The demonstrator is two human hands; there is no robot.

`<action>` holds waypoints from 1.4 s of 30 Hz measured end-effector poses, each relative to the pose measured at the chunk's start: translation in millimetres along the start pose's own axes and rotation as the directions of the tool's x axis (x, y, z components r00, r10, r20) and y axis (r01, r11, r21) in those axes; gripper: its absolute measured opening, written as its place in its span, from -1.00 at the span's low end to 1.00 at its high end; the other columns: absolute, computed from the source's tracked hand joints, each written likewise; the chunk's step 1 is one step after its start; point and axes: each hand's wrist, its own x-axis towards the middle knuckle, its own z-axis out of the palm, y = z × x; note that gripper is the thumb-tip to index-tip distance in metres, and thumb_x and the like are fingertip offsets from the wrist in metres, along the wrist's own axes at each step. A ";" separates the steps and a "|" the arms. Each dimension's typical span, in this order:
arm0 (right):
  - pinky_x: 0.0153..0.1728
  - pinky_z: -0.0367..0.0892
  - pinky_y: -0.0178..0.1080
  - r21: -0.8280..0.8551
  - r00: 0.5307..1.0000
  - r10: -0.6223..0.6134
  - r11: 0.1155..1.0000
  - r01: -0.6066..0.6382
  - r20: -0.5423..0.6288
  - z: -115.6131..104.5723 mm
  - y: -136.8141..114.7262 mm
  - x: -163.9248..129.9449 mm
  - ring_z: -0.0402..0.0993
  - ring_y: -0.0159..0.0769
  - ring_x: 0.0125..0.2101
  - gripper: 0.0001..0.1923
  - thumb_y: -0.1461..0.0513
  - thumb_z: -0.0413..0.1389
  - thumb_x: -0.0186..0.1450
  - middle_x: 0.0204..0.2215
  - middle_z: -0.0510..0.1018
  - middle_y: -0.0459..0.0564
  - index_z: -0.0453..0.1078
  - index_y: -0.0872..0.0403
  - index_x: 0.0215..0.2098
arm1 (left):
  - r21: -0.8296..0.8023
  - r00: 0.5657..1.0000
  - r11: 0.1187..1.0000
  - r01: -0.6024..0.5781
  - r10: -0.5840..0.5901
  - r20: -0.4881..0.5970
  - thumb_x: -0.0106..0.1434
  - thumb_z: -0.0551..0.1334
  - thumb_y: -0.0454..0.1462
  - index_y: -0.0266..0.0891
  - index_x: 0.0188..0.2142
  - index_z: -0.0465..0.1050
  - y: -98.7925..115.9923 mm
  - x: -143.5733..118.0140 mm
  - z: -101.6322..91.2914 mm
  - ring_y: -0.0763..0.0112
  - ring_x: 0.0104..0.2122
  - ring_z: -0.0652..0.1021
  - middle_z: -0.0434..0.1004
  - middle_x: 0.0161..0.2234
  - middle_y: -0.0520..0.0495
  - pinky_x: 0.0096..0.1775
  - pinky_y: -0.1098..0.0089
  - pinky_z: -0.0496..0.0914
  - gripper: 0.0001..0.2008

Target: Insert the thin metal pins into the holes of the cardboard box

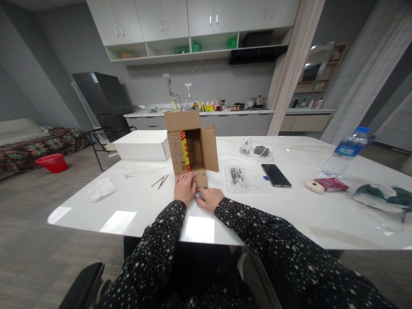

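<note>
A small brown cardboard box [191, 143] lies on its side on the white table [289, 210], its opening facing me and its flaps spread. My left hand [184, 187] rests on the lower flap at the box's front. My right hand [208, 198] lies just to the right on the table, fingertips touching the flap's edge and a small thin object I cannot make out. Both sleeves are black with white stars.
A white flat box [141, 145] sits behind on the left, thin dark sticks [160, 181] and crumpled plastic [101, 189] nearer. To the right lie a clear tray [240, 178], a phone [276, 175], a water bottle [346, 151] and a red packet [331, 184].
</note>
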 end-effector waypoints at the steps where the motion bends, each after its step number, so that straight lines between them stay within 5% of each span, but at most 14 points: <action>1: -0.26 0.24 -0.20 0.000 1.000 -0.003 1.000 0.003 -0.003 -0.3 -0.1 -0.3 0.48 -0.16 -0.21 -0.57 0.00 -0.17 0.32 -0.17 0.55 0.06 0.31 -0.03 0.02 | -0.008 1.000 1.000 -0.005 0.005 0.006 0.18 0.07 -0.37 -0.21 -0.10 0.36 -0.5 0.0 0.4 0.18 -0.03 0.40 0.49 -0.08 -0.13 0.00 0.17 0.23 -0.71; 29: -0.26 0.25 -0.20 -0.004 1.000 -0.005 1.000 0.005 -0.015 0.0 0.3 -1.2 0.49 -0.16 -0.23 -0.58 0.00 -0.16 0.32 -0.19 0.56 0.05 0.32 -0.04 0.00 | -0.084 1.000 0.996 -0.012 0.014 0.015 0.15 0.08 -0.37 -0.18 -0.11 0.37 -4.8 0.8 4.6 0.17 -0.03 0.38 0.43 -0.09 -0.15 0.01 0.15 0.25 -0.70; 42: -0.26 0.26 -0.20 0.002 0.999 -0.011 1.000 0.011 -0.033 -0.3 0.5 -1.2 0.49 -0.16 -0.22 -0.57 0.00 -0.15 0.31 -0.18 0.55 0.04 0.32 -0.05 0.02 | 0.046 1.000 0.999 0.007 -0.006 -0.006 0.24 0.04 -0.34 -0.14 -0.14 0.40 -3.4 12.6 7.8 0.18 -0.12 0.40 0.44 -0.17 -0.13 -0.07 0.18 0.22 -0.75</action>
